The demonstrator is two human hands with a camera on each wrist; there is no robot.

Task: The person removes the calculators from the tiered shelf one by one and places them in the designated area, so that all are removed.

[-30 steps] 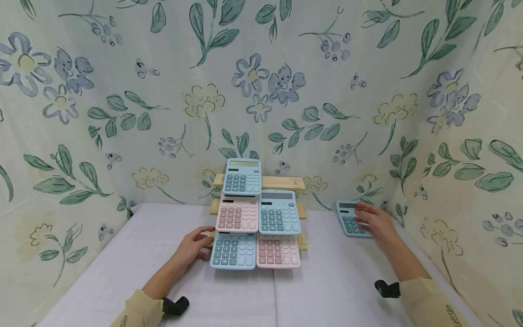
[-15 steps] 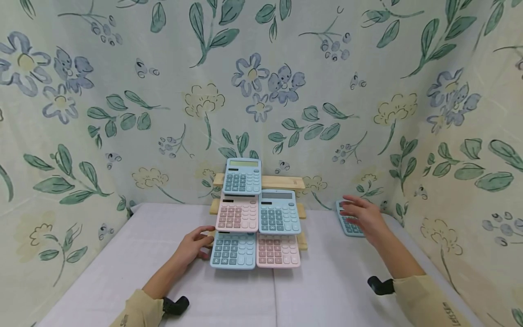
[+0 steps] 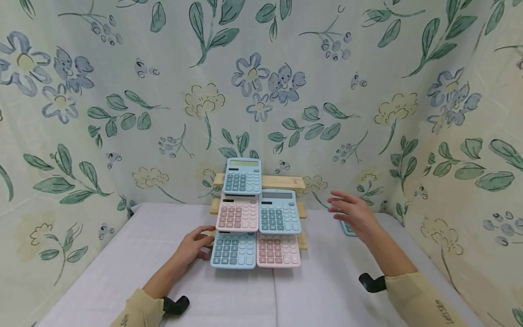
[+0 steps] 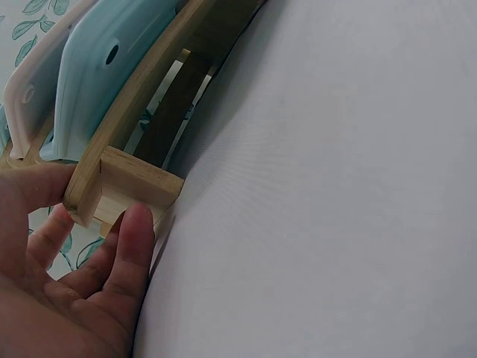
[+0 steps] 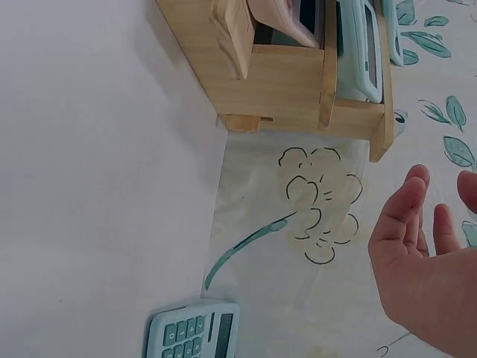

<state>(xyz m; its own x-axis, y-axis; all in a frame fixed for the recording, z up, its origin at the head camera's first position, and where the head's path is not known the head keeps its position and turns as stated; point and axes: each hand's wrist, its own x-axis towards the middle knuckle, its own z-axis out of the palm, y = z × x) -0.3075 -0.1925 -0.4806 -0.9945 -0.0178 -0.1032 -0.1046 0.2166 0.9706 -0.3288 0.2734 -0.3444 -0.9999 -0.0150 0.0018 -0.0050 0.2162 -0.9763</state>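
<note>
A tiered wooden rack [image 3: 283, 182] holds several tilted calculators. On its top tier leans a blue calculator [image 3: 243, 176], at the left. The middle tier bears a pink calculator [image 3: 238, 213] beside a blue one; below are a blue calculator [image 3: 233, 250] and a pink one [image 3: 278, 251]. My left hand [image 3: 192, 246] grips the rack's lower left end, thumb and fingers around the wood [image 4: 138, 175]. My right hand [image 3: 354, 215] hovers in the air right of the rack, fingers loosely spread, holding nothing. Partly hidden beneath it, another blue calculator [image 3: 347, 228] lies on the table.
A white cloth [image 3: 318, 281] covers the table, with a crease down the middle. Floral fabric [image 3: 261, 127] hangs close behind the rack and along both sides. Black wrist mounts [image 3: 176, 305] are on both forearms.
My right hand has moved left and slightly up, from over the lone blue calculator towards the rack. That calculator stays on the table. My left hand and the rack have not moved.
</note>
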